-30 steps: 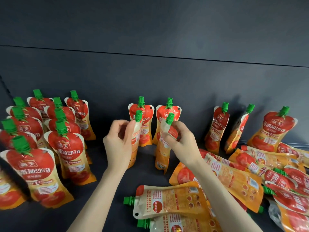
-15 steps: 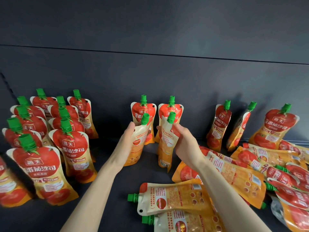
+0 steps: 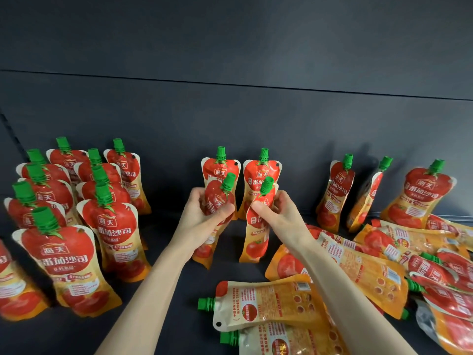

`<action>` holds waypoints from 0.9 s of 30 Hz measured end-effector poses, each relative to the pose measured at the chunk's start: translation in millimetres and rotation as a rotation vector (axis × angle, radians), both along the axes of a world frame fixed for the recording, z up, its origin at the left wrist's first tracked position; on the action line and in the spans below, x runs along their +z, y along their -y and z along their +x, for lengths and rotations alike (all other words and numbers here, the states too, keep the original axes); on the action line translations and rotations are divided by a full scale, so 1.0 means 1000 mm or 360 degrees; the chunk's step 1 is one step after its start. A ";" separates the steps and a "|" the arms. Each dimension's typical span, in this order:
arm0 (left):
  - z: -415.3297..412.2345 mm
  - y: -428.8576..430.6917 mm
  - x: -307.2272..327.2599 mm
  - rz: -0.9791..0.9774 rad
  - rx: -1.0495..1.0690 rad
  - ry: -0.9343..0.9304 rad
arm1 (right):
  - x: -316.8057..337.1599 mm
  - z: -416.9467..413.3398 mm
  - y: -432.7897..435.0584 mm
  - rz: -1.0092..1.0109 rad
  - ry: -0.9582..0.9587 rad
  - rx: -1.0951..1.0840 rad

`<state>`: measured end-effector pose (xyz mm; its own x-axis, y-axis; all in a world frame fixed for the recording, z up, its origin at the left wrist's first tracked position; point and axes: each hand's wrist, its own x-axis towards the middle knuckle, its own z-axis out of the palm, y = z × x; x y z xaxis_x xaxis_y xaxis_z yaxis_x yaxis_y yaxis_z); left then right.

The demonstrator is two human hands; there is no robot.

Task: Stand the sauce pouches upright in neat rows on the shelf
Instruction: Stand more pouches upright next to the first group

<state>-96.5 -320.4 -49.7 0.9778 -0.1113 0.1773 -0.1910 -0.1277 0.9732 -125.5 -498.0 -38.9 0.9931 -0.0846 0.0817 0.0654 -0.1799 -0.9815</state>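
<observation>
We look down on a dark shelf (image 3: 179,316) that runs back to a dark grey back wall (image 3: 230,111) with one thin seam across it.

On the left stands the block (image 3: 110,226): upright red-and-orange sauce pouches with green caps, packed in rows, fronts towards us. On the right lies the heap (image 3: 371,265), pouches flat and overlapping, several with their printed backs up. Three more pouches (image 3: 337,190) lean near the wall behind the heap, well apart from each other. In the middle at the back stands the back pair (image 3: 220,167), side by side and upright.

Just in front of that pair we hold two more. Our left hand (image 3: 202,219) is curled round the neck of the left pouch (image 3: 217,198), thumb across its red front, its cap tilted right. Our right hand (image 3: 279,216) pinches the right pouch (image 3: 256,242) near its top between thumb and fingers; this pouch hangs edge-on and twisted. Both lower ends sit low over the shelf; we cannot tell whether they touch it.
</observation>
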 end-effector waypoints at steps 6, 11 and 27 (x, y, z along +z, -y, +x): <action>0.001 -0.005 -0.008 -0.0436 0.0296 0.0030 | -0.004 0.009 -0.007 0.0197 0.0063 -0.0215; 0.018 0.002 -0.013 -0.0384 0.0729 0.0061 | -0.003 0.023 -0.024 0.0196 0.0162 -0.0353; 0.010 -0.021 -0.050 0.0087 0.0452 0.0147 | -0.020 0.018 -0.009 -0.0545 0.0147 -0.0057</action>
<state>-86.4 -299.6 -100.1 0.9512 0.1527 0.2682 -0.2274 -0.2406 0.9436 -107.9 -489.2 -58.8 0.9771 -0.0713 0.2005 0.1387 -0.5012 -0.8541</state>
